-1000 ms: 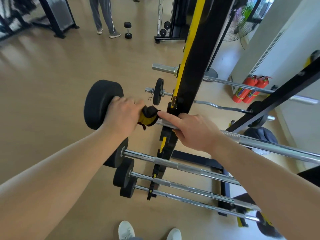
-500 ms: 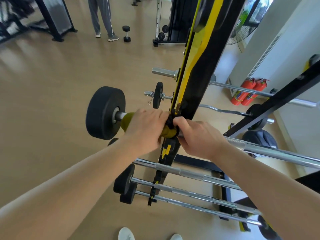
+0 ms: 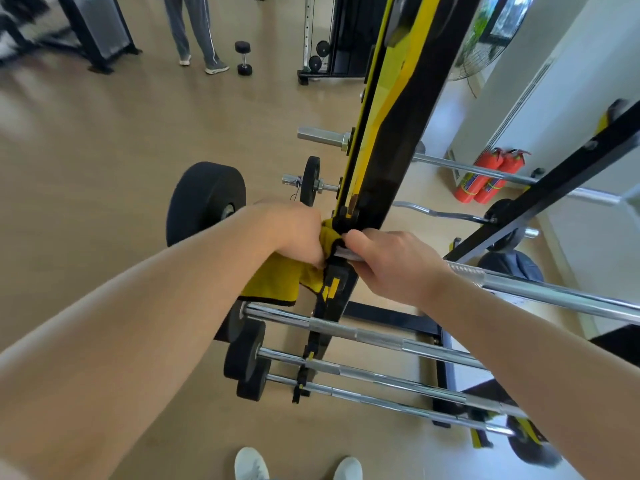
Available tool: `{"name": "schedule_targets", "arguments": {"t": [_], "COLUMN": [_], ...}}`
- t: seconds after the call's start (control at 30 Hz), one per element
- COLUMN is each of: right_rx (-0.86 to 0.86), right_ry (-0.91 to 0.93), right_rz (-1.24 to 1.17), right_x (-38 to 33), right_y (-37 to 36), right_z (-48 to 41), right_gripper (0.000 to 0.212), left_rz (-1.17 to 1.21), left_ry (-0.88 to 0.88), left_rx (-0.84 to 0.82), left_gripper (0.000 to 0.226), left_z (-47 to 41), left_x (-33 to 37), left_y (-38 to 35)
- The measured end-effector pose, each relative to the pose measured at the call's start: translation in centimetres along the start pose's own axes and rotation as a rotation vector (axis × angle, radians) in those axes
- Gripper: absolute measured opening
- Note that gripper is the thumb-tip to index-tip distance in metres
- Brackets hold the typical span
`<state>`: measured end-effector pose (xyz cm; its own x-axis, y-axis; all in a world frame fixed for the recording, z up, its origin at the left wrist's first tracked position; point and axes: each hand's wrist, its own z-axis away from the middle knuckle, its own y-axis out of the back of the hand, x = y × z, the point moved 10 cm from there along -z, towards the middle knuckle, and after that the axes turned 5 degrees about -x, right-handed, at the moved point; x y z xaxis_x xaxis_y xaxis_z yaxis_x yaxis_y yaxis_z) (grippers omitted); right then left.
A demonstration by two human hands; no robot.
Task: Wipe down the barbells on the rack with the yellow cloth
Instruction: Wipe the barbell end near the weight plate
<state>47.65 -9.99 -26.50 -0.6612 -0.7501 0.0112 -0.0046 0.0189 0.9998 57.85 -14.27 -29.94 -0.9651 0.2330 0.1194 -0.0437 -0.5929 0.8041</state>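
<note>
A chrome barbell (image 3: pixel 540 292) with a black end weight (image 3: pixel 204 202) lies across the black and yellow rack (image 3: pixel 388 140) at waist height. My left hand (image 3: pixel 294 233) grips the yellow cloth (image 3: pixel 277 282) against the bar just left of the rack upright; the cloth hangs loose below my wrist. My right hand (image 3: pixel 391 261) is closed around the bar right of the upright, its fingertips touching the cloth. Three more barbells (image 3: pixel 363 336) rest on lower pegs.
A person's legs (image 3: pixel 194 32) and a small dumbbell (image 3: pixel 243 58) stand on the wooden floor at the back. Two red fire extinguishers (image 3: pixel 485 176) lean by the right wall. A curl bar (image 3: pixel 440 213) and a short bar (image 3: pixel 322 136) sit on farther pegs. My white shoes (image 3: pixel 252 465) are below.
My left hand slid with the cloth from the end weight toward the rack upright. The cloth has come unbunched and now hangs down. My right hand closed on the bar.
</note>
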Motion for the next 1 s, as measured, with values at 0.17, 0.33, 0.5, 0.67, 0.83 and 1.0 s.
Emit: {"name": "schedule_targets", "arguments": {"t": [0.17,0.33,0.5,0.67,0.83,1.0], "right_rx": [0.0,-0.038,0.04,0.056,0.051,-0.053], "right_ry": [0.005,-0.045,-0.048,-0.098,-0.064,-0.153], "right_rz": [-0.034,-0.128,-0.23,-0.035,-0.194,-0.695], "right_x": [-0.2,0.1,-0.2,-2.0,-6.6,-10.1], "right_y": [0.1,0.6,1.9,3.1,5.3,3.0], "right_z": [0.5,0.7,0.6,1.1,-1.5,-3.3], "right_gripper": [0.023,0.032,0.028,0.044,0.043,0.052], "left_rz": [-0.163,-0.103,-0.051,0.218,0.475,0.708], "left_ry": [-0.014,0.112,-0.032,-0.107,-0.142,-0.184], "left_rx": [0.634,0.735,0.818,0.989,0.998,0.88], "left_gripper": [0.024,0.069,0.063,0.054,0.053,0.068], "left_z": [4.8,5.9,8.8,13.3,15.3,16.2], "left_x": [1.1,0.6,0.1,-2.1,-4.2,-5.6], "left_y": [1.1,-1.5,-1.7,-1.4,-1.4,-3.8]}}
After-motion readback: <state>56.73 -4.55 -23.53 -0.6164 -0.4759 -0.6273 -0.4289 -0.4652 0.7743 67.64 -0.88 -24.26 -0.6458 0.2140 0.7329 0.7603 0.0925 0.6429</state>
